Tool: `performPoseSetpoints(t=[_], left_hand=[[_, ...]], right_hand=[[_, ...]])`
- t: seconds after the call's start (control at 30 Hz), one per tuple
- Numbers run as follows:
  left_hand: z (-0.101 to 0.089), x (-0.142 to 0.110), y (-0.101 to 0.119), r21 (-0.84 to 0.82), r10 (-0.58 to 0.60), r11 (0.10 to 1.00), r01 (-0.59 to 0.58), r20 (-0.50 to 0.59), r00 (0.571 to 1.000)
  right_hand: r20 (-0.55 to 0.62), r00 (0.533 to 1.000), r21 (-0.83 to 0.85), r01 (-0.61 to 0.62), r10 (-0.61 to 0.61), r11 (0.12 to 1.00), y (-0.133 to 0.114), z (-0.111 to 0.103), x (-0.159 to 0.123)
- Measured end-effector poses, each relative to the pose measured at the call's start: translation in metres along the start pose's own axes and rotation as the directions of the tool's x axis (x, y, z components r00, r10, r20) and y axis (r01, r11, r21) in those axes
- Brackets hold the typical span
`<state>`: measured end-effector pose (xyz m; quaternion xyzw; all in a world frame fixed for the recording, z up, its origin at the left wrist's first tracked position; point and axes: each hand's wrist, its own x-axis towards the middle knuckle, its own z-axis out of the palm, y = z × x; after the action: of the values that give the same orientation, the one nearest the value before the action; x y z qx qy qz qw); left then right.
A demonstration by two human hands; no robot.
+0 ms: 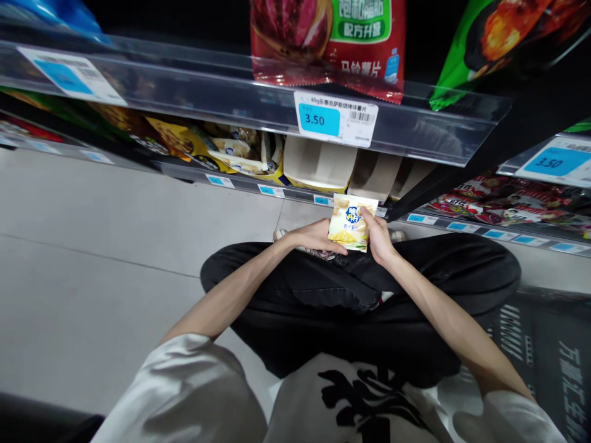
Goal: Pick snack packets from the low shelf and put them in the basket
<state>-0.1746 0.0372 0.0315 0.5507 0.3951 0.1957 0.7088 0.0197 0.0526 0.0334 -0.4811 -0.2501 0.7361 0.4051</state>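
Held in both hands, above the feet of crossed legs and just in front of a lower shop shelf: a small, squarish snack packet (pixel 348 223). Thin pale-cream film with crimped ends, a yellow picture low on the front, and a dark blue emblem with white Chinese characters; finer print too small to read. Left hand (pixel 318 235) closed on the left edge; right hand (pixel 379 239) gripping the right edge, thumb flat on the front.

On the lower shelf, an open carton (pixel 318 161) of pale cardboard with a yellow outer rim, and just left of it a carton heaped with crinkled packets (pixel 240 151), cream-coloured and glossy.

Above, a rigid, clear plastic shelf rail (pixel 429 132) with a paper price label (pixel 337 118) reading "40g", "烧烤味薯片" and "3.50" on blue, beside a barcode. Behind the rail, a shiny red crisp bag (pixel 327 46) marked "马铃薯片", with "配方升级" on a green panel. At upper right, a green bag (pixel 501 43) with a food picture, and another label (pixel 556 161) marked "3.50".

Below, black trousers (pixel 351 335), smooth grey floor tiles (pixel 106 277), and a dark grey crate (pixel 545 357) with white Chinese lettering.
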Motion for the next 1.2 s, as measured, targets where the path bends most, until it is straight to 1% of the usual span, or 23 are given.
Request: performPoseSetpoints(t=[0.2, 0.53, 0.73, 1.03, 1.2], left_hand=[[0.0004, 0.0001, -0.0009, -0.012, 0.003, 1.000, -0.003, 0.003, 1.000], [-0.0001, 0.0001, 0.0000, 0.007, 0.001, 1.000, -0.001, 0.001, 1.000], [0.0008, -0.0008, 0.0031, -0.026, 0.003, 1.000, -0.003, 0.007, 1.000], [0.0002, -0.0001, 0.0028, -0.032, 0.012, 0.999, -0.011, 0.022, 1.000], [0.0002, -0.0003, 0.0028, -0.032, -0.004, 0.999, 0.005, 0.017, 1.000]], right_hand=[[-0.018, 1.000, -0.009, -0.013, 0.013, 1.000, -0.0009, 0.0013, -0.0003], [-0.012, 1.000, -0.011, -0.014, 0.014, 1.000, -0.0014, 0.0011, -0.0010], [-0.027, 1.000, -0.026, -0.015, 0.014, 1.000, -0.0016, 0.0015, -0.0015], [-0.028, 0.999, -0.021, -0.017, 0.016, 1.000, -0.0011, 0.0009, -0.0006], [-0.028, 1.000, -0.023, -0.009, 0.009, 1.000, 0.0010, -0.0002, 0.0002]])
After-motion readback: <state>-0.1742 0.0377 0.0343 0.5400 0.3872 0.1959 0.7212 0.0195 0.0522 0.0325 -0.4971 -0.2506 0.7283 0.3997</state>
